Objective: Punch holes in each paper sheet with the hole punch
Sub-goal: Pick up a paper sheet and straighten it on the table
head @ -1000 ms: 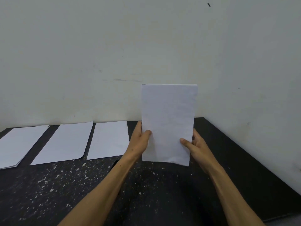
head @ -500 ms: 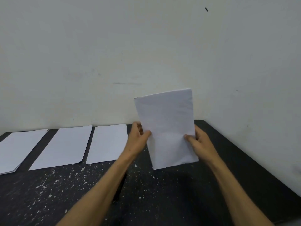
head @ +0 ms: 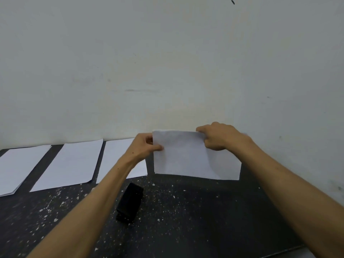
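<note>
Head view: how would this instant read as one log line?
left hand: pinches white paper sheet | right hand: grips its top edge | black hole punch: untouched on dark speckled table

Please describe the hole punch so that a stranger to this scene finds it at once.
Look at the dark speckled table under the white wall. Near its middle, beside the left forearm, lies the hole punch. It is the only black, blocky thing; everything else lying there is flat white paper.

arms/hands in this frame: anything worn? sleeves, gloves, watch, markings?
Both forearms are bare to the frame edge: no sleeves visible. Left hand and right hand wear no gloves, and no watch, bands or rings show. No markings visible. Fingers uncovered.
</note>
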`<act>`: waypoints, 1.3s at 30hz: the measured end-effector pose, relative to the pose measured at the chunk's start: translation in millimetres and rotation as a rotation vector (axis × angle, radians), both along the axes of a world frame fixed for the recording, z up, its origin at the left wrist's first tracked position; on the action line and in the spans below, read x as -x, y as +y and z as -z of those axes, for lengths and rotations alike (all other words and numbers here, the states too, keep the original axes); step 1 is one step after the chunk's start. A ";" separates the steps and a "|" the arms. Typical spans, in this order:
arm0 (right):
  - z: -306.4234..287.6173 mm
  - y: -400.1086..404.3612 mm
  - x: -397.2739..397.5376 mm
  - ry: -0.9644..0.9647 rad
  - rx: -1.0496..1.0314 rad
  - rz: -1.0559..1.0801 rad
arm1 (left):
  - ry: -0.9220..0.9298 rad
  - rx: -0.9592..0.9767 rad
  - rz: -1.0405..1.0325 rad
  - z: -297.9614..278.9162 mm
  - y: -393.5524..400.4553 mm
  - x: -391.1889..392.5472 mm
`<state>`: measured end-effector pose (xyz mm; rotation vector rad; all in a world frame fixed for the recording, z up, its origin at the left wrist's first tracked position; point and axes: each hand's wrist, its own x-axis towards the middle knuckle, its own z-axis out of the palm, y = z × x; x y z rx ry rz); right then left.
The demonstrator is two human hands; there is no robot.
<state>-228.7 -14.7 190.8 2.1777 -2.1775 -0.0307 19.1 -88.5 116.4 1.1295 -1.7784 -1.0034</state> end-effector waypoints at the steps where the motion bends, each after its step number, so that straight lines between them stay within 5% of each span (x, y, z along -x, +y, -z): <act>1: 3.6 -0.2 -0.2 0.002 -0.005 -0.004 | 0.025 -0.014 -0.002 7.0 0.5 0.8; 14: 23.6 0.9 18.9 -0.120 -0.047 -0.024 | -0.012 -0.082 -0.008 48.0 -6.9 10.4; 28: -1.9 -1.9 31.1 -0.251 -0.135 -0.035 | 0.039 -0.067 0.030 21.1 1.8 3.6; 34: -18.3 26.7 54.4 -0.717 -0.195 0.058 | 0.015 -0.160 0.127 -8.0 4.0 -27.5; 39: 25.0 37.2 71.2 -1.178 -0.305 0.213 | 0.067 -0.340 0.211 -4.5 20.8 -42.6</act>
